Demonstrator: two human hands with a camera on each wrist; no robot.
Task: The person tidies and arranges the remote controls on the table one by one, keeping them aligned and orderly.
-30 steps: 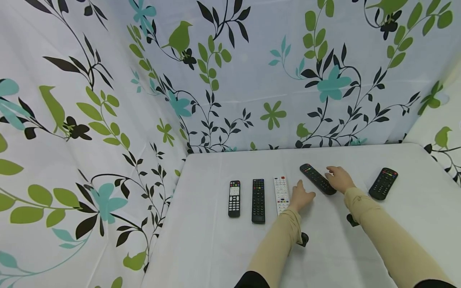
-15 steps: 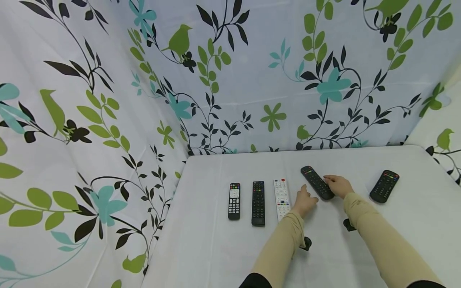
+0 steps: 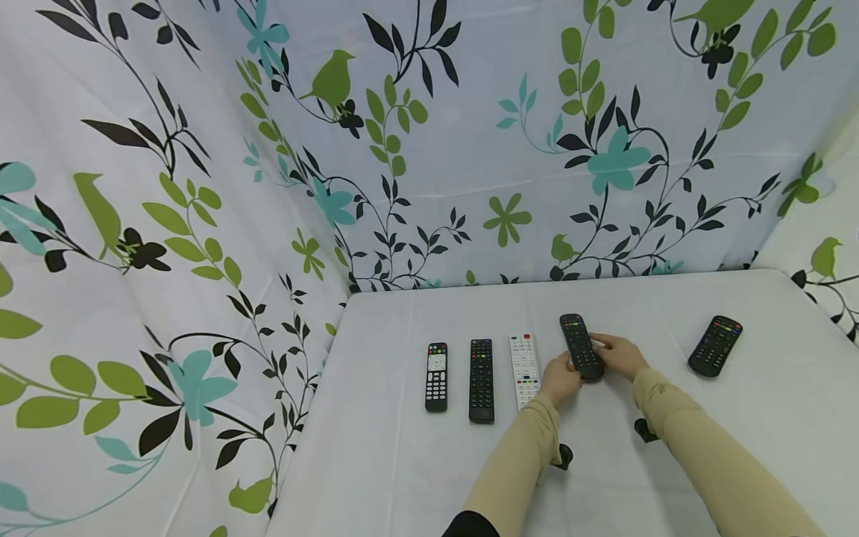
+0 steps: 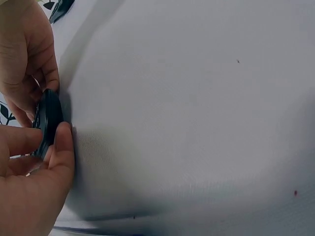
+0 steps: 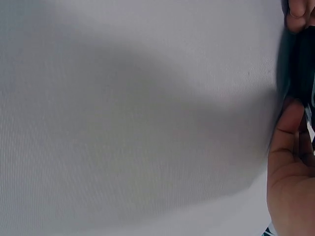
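A black remote control (image 3: 581,347) lies slightly slanted on the white-covered table, between both hands. My left hand (image 3: 561,379) pinches its near left edge; in the left wrist view the thumb and fingers of this left hand (image 4: 37,182) are on either side of the remote (image 4: 49,118). At the right edge, my right hand (image 3: 620,356) holds the remote with thumb and fingers. The right wrist view shows that right hand's thumb (image 5: 290,118) against the dark remote (image 5: 301,64), partly cut off by the frame. Just left of my left hand lies a white remote control (image 3: 525,365), its lower end covered by the sleeve.
Two more black remotes stand in line to the left, a shorter remote (image 3: 436,377) and a longer remote (image 3: 481,380). Another black remote (image 3: 715,346) lies tilted at the right. A patterned curtain (image 3: 416,186) rises behind the table (image 3: 376,462).
The black remote has turned closer to upright, its near end swinging left. My right hand has moved left with it; my left hand has come from beside it to its near left edge.
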